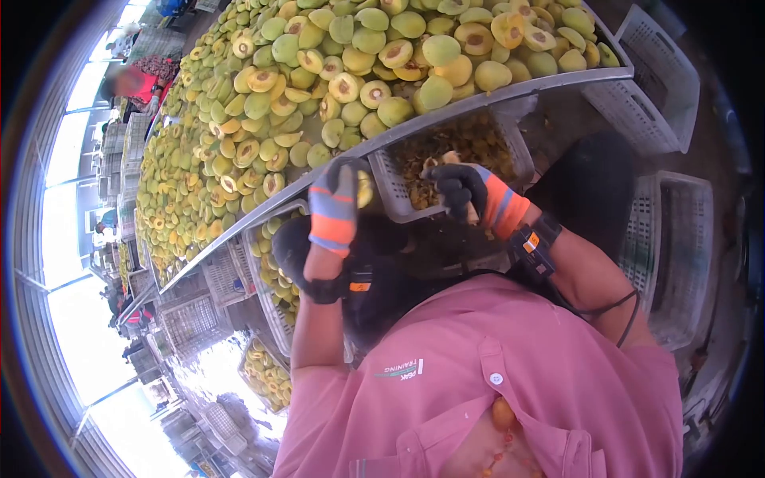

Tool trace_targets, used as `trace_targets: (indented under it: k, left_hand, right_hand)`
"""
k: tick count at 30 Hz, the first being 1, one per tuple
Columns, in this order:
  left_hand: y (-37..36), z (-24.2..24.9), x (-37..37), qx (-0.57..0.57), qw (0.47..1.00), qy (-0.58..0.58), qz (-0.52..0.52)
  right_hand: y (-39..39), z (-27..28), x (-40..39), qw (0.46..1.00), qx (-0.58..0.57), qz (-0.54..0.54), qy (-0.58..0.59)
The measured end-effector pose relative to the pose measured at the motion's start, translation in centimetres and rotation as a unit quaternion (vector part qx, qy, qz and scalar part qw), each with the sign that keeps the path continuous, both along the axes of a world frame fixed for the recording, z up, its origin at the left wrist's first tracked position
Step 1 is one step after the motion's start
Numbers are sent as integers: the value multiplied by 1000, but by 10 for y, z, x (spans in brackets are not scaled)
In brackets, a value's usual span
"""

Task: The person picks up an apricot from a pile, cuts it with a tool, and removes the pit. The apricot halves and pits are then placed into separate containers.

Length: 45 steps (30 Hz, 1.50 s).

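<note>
In the head view, the left hand (335,199), in a grey and orange glove, has its fingers bent around a yellow fruit piece (364,190), which shows on the side turned toward the other hand; the fingertips are blurred, so how tightly they press cannot be told. The right hand (472,191) is wrapped around a wooden handle (451,158) that sticks out of the fist at both ends, its long axis slanting from upper left to lower right; whatever working end it may have cannot be made out. The fruit piece lies to the left of the handle, roughly level with the right fist and apart from it, so the left hand is the nearer one. Between and beyond the hands stands a white crate (390,187) with brownish scraps (486,142) inside, just under the metal rim (510,90) of the table heaped with cut fruit (351,88).
</note>
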<state>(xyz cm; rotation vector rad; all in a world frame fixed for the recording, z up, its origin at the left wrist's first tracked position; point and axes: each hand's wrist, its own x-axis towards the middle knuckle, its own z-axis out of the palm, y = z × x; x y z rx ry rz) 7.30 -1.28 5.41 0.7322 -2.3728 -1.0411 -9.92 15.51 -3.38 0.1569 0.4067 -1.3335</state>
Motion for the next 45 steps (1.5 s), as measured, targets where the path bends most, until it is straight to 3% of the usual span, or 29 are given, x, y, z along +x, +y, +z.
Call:
trace_targets:
  k: [1, 2, 3, 5, 6, 8, 9, 11, 13, 16, 19, 21, 24, 27, 31, 34, 35, 38, 39, 43, 45]
  left_hand:
    - [-12, 6, 21, 96, 987, 33, 122]
    - [-22, 30, 39, -45, 983, -52, 170]
    - [-36, 40, 61, -31, 962, -82, 260]
    - [-58, 59, 96, -152, 853, -360, 344]
    - [-69, 61, 113, -187, 834, -401, 331]
    - [-93, 54, 142, -254, 786, -480, 294]
    - [-107, 52, 142, -227, 836, -383, 321]
    - [-162, 31, 148, -10, 941, -126, 314]
    - [-199, 21, 120, 126, 918, -81, 366]
    - [-241, 1, 82, 207, 876, -101, 423]
    - [-286, -31, 73, 124, 884, -103, 439]
    - [-271, -27, 64, 150, 897, -52, 412]
    - [-234, -8, 55, 194, 916, 35, 348]
    - [-176, 7, 39, 247, 929, 100, 258]
    - [-82, 17, 7, 349, 923, 99, 128]
    - [-33, -15, -8, 322, 938, 123, 44]
    - [-16, -23, -16, 305, 944, 126, 22]
    - [20, -33, -40, 291, 946, 140, -20]
    - [27, -34, -44, 319, 936, 148, -11]
    - [31, -45, -55, 190, 973, 134, -8]
    - [31, -42, -58, -102, 992, 62, -48]
  right_hand:
    - [-7, -16, -8, 999, 27, -22, -38]
    - [-12, -26, -11, 995, 55, -46, -77]
    - [-12, -20, -11, 993, 46, -54, -92]
    - [-14, -16, -8, 993, 21, -35, -110]
    - [-15, -14, -4, 992, 10, -24, -122]
    - [-16, -2, 1, 999, 45, -23, -20]
    - [-16, 2, 4, 997, 63, -23, 33]
    - [-17, 3, 9, 992, 78, -16, 101]
    - [-19, 6, 11, 983, 86, -12, 160]
    - [-19, 11, 10, 975, 103, -23, 197]
    - [-21, 12, 7, 977, 118, -40, 172]
    - [-22, 5, 6, 981, 108, -40, 159]
    - [-23, 7, 6, 966, 38, 8, 256]
    - [-28, 32, 9, 910, 92, 126, 384]
    - [-29, 48, 27, 873, -12, -42, 486]
    - [-35, 29, 31, 881, -76, -94, 458]
    - [-35, 23, 29, 830, -86, -104, 541]
    - [-33, 8, 30, 786, -47, -123, 604]
    - [-33, 9, 26, 780, -15, -68, 622]
    - [-25, 12, 16, 784, -14, -42, 620]
    - [-24, 13, 14, 784, -14, -24, 620]
